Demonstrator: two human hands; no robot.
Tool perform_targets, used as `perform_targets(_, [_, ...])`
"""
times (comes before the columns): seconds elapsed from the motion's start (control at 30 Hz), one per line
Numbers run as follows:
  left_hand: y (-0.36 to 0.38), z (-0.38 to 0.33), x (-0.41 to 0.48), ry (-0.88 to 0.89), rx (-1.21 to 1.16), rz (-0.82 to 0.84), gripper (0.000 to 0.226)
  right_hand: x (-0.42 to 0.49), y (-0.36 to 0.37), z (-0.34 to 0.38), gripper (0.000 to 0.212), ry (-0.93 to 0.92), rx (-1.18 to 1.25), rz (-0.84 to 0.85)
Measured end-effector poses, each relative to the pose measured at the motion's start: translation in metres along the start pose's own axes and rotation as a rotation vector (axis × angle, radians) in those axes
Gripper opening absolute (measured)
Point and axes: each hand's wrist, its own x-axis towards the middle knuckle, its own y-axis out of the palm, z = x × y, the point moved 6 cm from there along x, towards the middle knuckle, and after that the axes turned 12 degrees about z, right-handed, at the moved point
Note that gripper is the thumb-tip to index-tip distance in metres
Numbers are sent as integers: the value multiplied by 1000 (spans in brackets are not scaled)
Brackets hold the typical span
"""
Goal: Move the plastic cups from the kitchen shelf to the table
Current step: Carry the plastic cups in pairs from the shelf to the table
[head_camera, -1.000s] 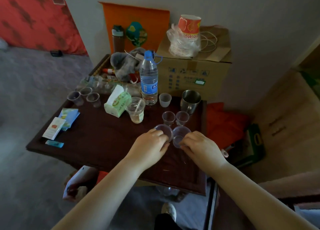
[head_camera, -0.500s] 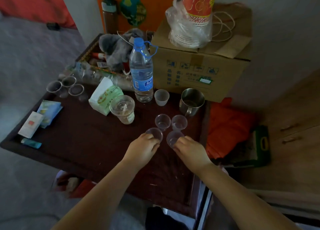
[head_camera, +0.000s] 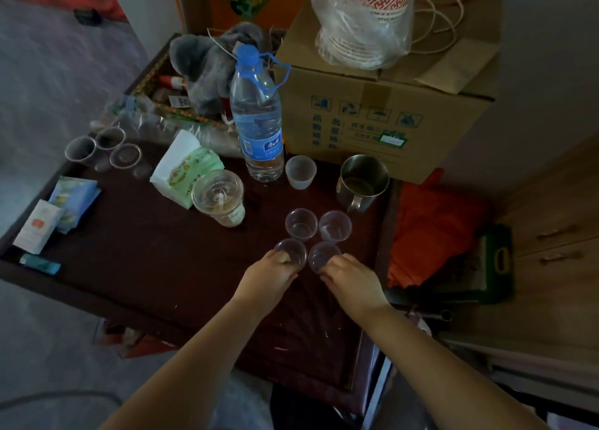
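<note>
Four small clear plastic cups stand in a tight square on the dark wooden table [head_camera: 168, 261]. My left hand [head_camera: 267, 275] grips the near-left cup [head_camera: 291, 249], which rests on the table. My right hand [head_camera: 351, 279] grips the near-right cup [head_camera: 322, 254] beside it. Just beyond them stand two free cups, one on the left [head_camera: 300, 224] and one on the right [head_camera: 335, 225]. Three more clear cups [head_camera: 103, 146] sit at the table's far left corner.
Behind the cups are a steel mug [head_camera: 363, 181], a frosted cup [head_camera: 300, 172], a water bottle [head_camera: 257, 118], a lidded drink cup [head_camera: 218, 196] and a tissue pack [head_camera: 184, 167]. A cardboard box [head_camera: 385, 105] fills the back right. Packets [head_camera: 55, 212] lie at the left edge.
The view has come closer and tilted down over the table. Both hands have lowered their cups onto the table next to the two standing cups.
</note>
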Motion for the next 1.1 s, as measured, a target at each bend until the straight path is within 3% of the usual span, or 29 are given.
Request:
perform_targets(0.43, [-3,0,-3,23,-28,-30,30,-1,2,4,24,-12,20,-95])
perform_targets(0.7, [-31,-9,-24,125,35,-178,31,-28,-21,14,24,58,64,-300])
perform_targets(1.1, [-138,-65,-81,511,119,-305,59,-123,-98,94,52,471,1,-670])
